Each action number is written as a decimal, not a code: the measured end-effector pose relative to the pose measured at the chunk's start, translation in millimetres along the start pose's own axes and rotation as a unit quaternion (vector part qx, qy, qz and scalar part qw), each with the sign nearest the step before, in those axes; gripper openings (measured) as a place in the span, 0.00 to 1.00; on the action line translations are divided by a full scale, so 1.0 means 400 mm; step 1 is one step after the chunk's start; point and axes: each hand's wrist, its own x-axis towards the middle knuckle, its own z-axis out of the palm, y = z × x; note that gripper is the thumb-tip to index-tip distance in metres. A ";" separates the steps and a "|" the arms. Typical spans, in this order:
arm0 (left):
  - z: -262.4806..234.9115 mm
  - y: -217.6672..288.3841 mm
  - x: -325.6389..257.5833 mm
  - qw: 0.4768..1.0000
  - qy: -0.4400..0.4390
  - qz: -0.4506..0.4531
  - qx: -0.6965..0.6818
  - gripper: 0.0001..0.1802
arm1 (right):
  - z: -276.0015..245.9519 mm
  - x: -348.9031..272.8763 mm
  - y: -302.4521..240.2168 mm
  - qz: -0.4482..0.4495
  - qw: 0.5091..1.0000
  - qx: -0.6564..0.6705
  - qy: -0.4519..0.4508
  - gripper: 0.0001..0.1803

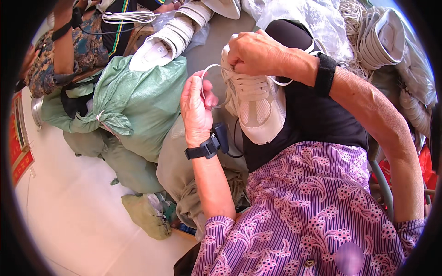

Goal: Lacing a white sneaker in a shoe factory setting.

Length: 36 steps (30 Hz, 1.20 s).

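A white sneaker with a mesh toe lies across my black-trousered lap, its toe toward me. White shoelace crosses its lower eyelet rows. To the left of the shoe is my left hand, palm turned inward and fingers curled on a length of lace that loops over to the upper. My right hand is closed in a fist over the upper eyelets, pinching the lace there; its fingertips are mostly hidden. A loose stretch of lace shows beside my right wrist. Both wrists wear black straps.
A green woven sack stands at the left, with stacked white shoe parts on top. More nested shoe parts and a bundle of laces lie at the right. Another person's arm is at the far left.
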 end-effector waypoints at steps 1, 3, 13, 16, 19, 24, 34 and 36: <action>0.011 -0.003 -0.004 1.000 0.009 -0.007 0.015 0.21 | -0.002 -0.005 0.000 -0.007 1.000 -0.023 0.004 0.07; 0.023 -0.011 -0.002 0.998 0.000 -0.002 0.059 0.22 | 0.003 -0.007 0.004 -0.012 1.000 -0.023 0.013 0.07; 0.092 -0.027 0.017 0.991 0.023 0.044 0.126 0.21 | -0.008 -0.016 0.012 -0.038 0.999 -0.005 0.039 0.09; 0.084 -0.017 0.000 0.989 0.049 0.073 0.119 0.18 | -0.007 -0.018 0.014 -0.034 0.999 0.013 0.034 0.10; 0.058 -0.004 -0.021 0.982 0.005 0.106 0.154 0.16 | -0.019 -0.021 -0.016 -0.023 0.993 -0.026 0.109 0.12; 0.062 0.025 -0.047 0.980 -0.064 0.082 0.168 0.16 | -0.005 -0.005 -0.044 -0.083 0.988 0.029 0.130 0.11; 0.070 0.022 -0.028 0.979 -0.072 0.095 0.168 0.14 | 0.003 -0.011 -0.041 -0.164 0.973 -0.134 0.088 0.05; 0.072 0.009 -0.010 0.978 -0.029 0.082 0.188 0.12 | 0.004 -0.014 -0.042 -0.147 0.977 -0.125 0.093 0.05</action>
